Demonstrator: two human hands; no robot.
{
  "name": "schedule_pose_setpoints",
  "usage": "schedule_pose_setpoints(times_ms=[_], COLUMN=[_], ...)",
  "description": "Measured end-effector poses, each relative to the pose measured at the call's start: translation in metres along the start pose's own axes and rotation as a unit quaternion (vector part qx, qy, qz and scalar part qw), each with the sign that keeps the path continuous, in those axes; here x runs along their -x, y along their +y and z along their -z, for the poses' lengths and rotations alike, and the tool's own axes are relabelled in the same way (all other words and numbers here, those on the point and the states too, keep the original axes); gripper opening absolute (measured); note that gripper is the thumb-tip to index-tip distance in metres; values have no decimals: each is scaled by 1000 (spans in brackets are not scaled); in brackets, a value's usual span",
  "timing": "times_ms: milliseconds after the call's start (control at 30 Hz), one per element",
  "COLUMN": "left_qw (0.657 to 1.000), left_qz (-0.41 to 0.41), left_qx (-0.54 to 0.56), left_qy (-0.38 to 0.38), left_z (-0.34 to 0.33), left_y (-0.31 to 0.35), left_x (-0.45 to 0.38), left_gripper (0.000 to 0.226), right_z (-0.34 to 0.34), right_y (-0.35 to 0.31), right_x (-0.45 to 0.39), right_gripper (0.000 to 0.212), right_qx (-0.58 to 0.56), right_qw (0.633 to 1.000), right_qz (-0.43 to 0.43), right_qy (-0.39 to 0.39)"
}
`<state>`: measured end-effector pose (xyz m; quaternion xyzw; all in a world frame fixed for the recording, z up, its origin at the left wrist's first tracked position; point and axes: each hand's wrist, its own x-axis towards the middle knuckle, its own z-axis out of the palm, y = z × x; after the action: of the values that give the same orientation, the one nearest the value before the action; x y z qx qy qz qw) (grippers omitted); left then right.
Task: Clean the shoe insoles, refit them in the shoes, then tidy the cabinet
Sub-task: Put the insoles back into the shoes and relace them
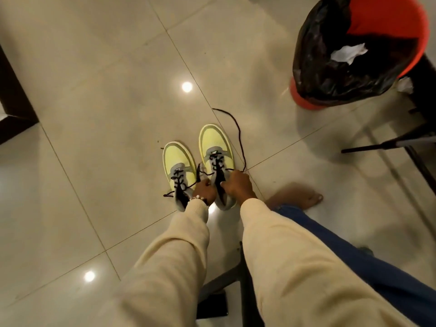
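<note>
Two yellow-and-grey sneakers stand side by side on the tiled floor, toes pointing away from me. The left shoe [177, 162] has loose black laces. The right shoe [215, 147] trails a long black lace [237, 131] across the floor. My left hand [204, 191] pinches a lace between the two shoes. My right hand [238, 185] grips the lace at the right shoe's opening. The insoles are hidden.
A red bin [368, 55] lined with a black bag and holding white paper stands at the upper right. Dark furniture legs [387, 143] lie at the right, a dark cabinet edge [11, 102] at the left. A bare foot [304, 197] rests by the shoes.
</note>
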<state>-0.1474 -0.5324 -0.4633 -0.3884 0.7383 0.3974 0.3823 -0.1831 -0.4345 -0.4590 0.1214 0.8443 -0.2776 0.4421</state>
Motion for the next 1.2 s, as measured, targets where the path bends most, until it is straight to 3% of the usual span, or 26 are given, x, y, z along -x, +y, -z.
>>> schedule_pose_setpoints(times_ms=[167, 267, 433, 500, 633, 733, 833, 967, 1200], left_qw=[991, 987, 992, 993, 992, 977, 965, 958, 962], left_qz=[15, 19, 30, 46, 51, 66, 75, 106, 52], left_qx=[131, 142, 121, 106, 116, 203, 250, 262, 270], left_qy=[-30, -65, -11, 12, -16, -24, -30, -42, -9], left_z=[-6, -13, -10, -9, -19, -29, -34, -29, -16], left_y=[-6, -6, 2, -3, -15, -15, -14, -14, 19], left_x=[-13, -10, 4, -1, 0, -2, -7, -7, 28], left_gripper=[54, 65, 42, 47, 47, 45, 41, 55, 56], right_z=[-6, -4, -1, -2, -13, -19, -20, -13, 40], right_y=[2, -1, 1, 10, 27, 28, 30, 28, 14], right_x=[-8, -7, -5, -9, -16, -24, -31, -29, 6], right_gripper=[29, 24, 26, 33, 47, 54, 45, 29, 33], right_qx=[28, 31, -15, -33, -74, -57, 3, 78, 99], right_qw=[997, 994, 997, 997, 997, 998, 1000, 995, 989], right_qz=[9, 34, 23, 9, -21, -24, -22, 7, 54], right_qy=[73, 104, 68, 68, 21, 1, 16, 62, 93])
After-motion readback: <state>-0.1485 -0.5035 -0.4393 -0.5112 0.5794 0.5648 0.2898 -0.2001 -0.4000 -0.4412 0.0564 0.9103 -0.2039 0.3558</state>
